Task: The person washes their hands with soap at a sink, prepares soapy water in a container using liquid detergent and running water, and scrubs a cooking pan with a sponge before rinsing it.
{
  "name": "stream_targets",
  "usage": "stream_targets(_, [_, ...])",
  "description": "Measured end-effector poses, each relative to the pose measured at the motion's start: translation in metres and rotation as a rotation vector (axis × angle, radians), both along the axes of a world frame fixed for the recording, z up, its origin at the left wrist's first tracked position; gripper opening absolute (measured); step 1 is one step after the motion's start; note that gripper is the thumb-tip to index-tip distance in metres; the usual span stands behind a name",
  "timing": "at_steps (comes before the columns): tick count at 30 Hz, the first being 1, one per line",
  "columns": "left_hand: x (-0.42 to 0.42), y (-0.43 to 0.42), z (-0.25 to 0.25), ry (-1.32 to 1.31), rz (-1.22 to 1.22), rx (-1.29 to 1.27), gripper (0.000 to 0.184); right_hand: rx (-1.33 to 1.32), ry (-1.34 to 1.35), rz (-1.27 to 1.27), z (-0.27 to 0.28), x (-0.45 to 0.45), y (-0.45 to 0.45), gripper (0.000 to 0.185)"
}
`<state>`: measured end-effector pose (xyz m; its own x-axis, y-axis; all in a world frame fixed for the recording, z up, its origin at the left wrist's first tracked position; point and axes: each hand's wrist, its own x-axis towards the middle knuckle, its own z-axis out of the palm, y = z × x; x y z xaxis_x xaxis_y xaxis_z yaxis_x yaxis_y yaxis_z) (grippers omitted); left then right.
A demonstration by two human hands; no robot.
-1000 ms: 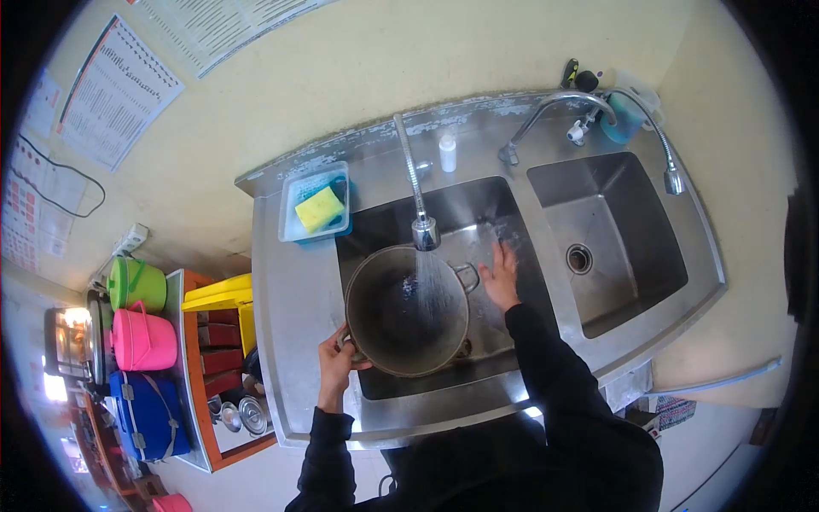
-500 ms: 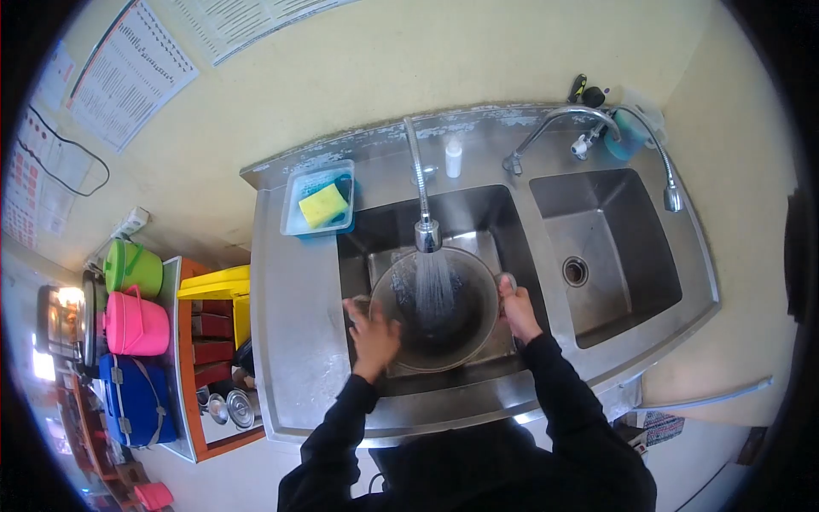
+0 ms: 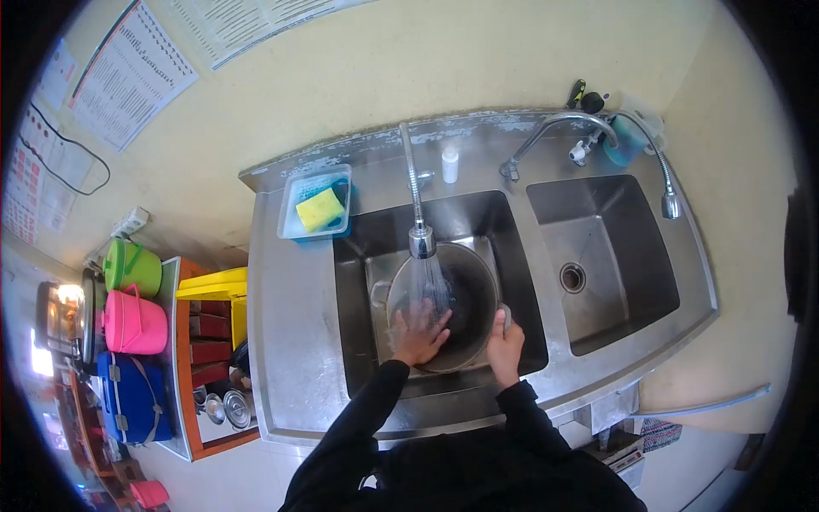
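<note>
A round metal pot with two side handles sits in the left sink basin. Water sprays into it from a flexible faucet overhead. My right hand is closed around the pot's right handle, thumb on top. With fingers spread, my left hand lies inside the pot's near left side, under the spray; it grips nothing. The pot's left handle is free of any hand.
A clear tub with a yellow sponge stands left of the faucet, a white bottle behind the basin. A second basin and faucet are at right. Pink and green containers stand far left.
My left hand has moved from the pot's left handle into the pot under the water. The pot has turned, its right handle now nearer me, with my right hand following it.
</note>
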<state>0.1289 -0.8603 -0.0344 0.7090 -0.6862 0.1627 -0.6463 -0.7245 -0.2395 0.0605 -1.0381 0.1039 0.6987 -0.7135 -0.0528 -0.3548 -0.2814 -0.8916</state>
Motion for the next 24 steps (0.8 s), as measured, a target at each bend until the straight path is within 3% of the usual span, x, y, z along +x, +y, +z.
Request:
stream_targets(3, [-0.026, -0.047, 0.051, 0.939, 0.459, -0.1, 0.065, -0.033, -0.024, 0.027, 0.007, 0.008, 0.008, 0.056])
stream_targets(4, [-0.032, -0.053, 0.055, 1.164, 0.3, -0.33, 0.064, -0.026, -0.004, 0.047, 0.007, 0.009, 0.009, 0.054])
stream_targets(7, [-0.025, -0.021, 0.062, 1.3, -0.098, -0.485, 0.063, 0.069, -0.019, 0.055, -0.006, 0.006, 0.008, 0.052])
stream_targets(8, [-0.017, -0.011, 0.057, 1.141, 0.042, -0.182, 0.065, 0.112, -0.037, 0.049, -0.011, 0.002, 0.008, 0.052])
stream_targets(11, [-0.006, -0.016, 0.064, 1.031, 0.435, 0.09, 0.067, -0.043, 0.113, 0.014, -0.002, -0.004, 0.021, 0.052])
stream_targets(12, [-0.007, -0.028, 0.068, 1.061, 0.519, 0.025, 0.069, -0.011, 0.072, 0.066, 0.012, -0.005, 0.025, 0.047])
stream_targets(13, [-0.009, -0.047, 0.069, 1.162, 0.545, -0.229, 0.071, -0.005, -0.005, 0.095, 0.024, -0.006, 0.032, 0.044])
stream_targets(15, [-0.004, -0.09, 0.069, 1.566, 0.493, -1.163, 0.075, 0.002, -0.164, 0.149, 0.035, -0.011, 0.041, 0.042])
stream_targets(16, [0.007, -0.108, 0.074, 1.766, 0.484, -1.595, 0.078, -0.157, 0.017, 0.225, 0.006, -0.021, 0.032, 0.041])
stream_targets(17, [0.022, -0.124, 0.079, 1.911, 0.492, -1.95, 0.081, -0.201, 0.013, 0.238, 0.004, -0.029, 0.031, 0.04])
stream_targets(19, [0.044, -0.143, 0.082, 1.83, 0.719, -2.241, 0.086, -0.289, 0.008, 0.256, 0.006, -0.039, 0.026, 0.039])
stream_targets(21, [0.052, -0.158, 0.083, 1.399, 1.12, -2.244, 0.081, -0.268, -0.015, 0.271, 0.011, -0.042, 0.02, 0.04])
stream_targets(24, [0.044, -0.163, 0.064, 1.12, 0.739, -1.951, 0.074, -0.31, -0.105, 0.249, 0.007, -0.037, 0.013, 0.04])
